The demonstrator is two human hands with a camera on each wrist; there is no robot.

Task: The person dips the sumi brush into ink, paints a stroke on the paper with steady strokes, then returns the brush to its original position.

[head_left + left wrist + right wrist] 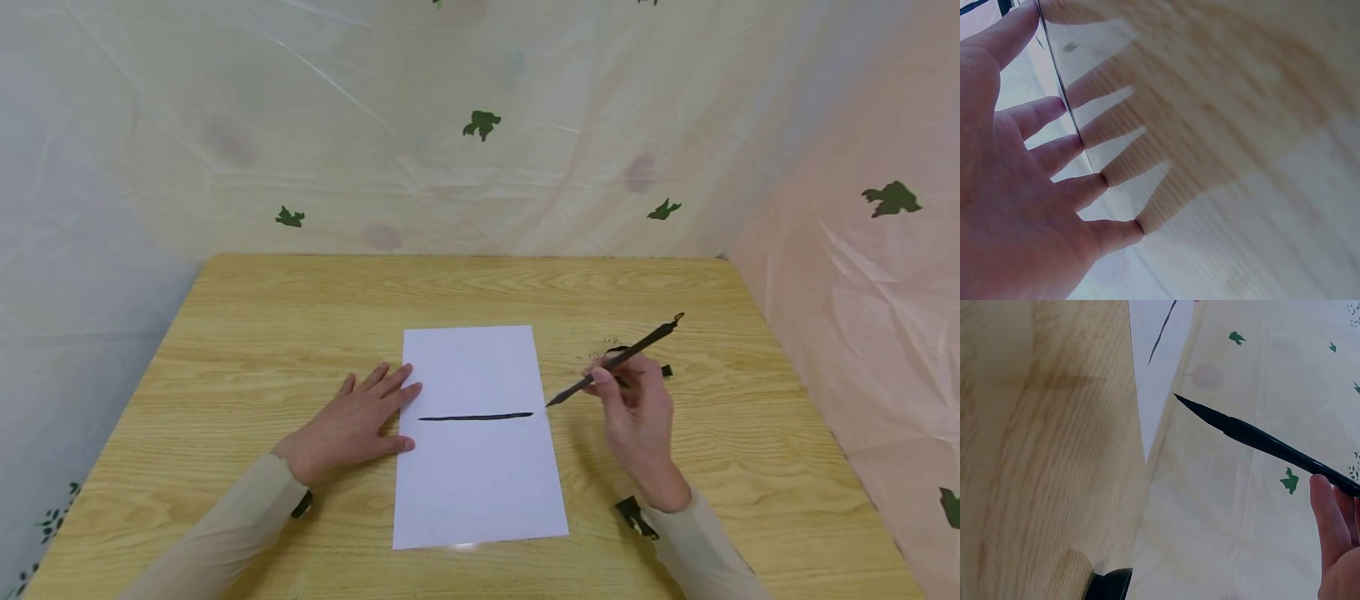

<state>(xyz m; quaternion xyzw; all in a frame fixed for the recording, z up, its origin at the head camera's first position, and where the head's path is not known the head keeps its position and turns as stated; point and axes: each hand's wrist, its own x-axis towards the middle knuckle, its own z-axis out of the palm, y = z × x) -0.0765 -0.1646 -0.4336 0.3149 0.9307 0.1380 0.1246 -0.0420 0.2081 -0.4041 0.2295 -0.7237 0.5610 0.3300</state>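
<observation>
A white sheet of paper (472, 483) lies on the table with one black horizontal stroke (476, 417) across its middle. My left hand (356, 425) rests with fingers spread, its fingertips on the paper's left edge. In the left wrist view the fingertips (1124, 231) press on the glossy tabletop. My right hand (637, 408) pinches a dark calligraphy brush (651, 337) between thumb and fingers, handle slanting up to the right. The brush's pointed tip hangs by the paper's right edge, just past the stroke's end. From the right wrist, the brush tip (1200, 411) appears raised off the sheet.
Partly hidden behind my right hand is a dark object (667, 371); a black curved dish-like thing (1110, 584) shows low in the right wrist view. The wood-grain table (300, 300) is bordered by pale hanging sheets (420, 167) with green leaf shapes.
</observation>
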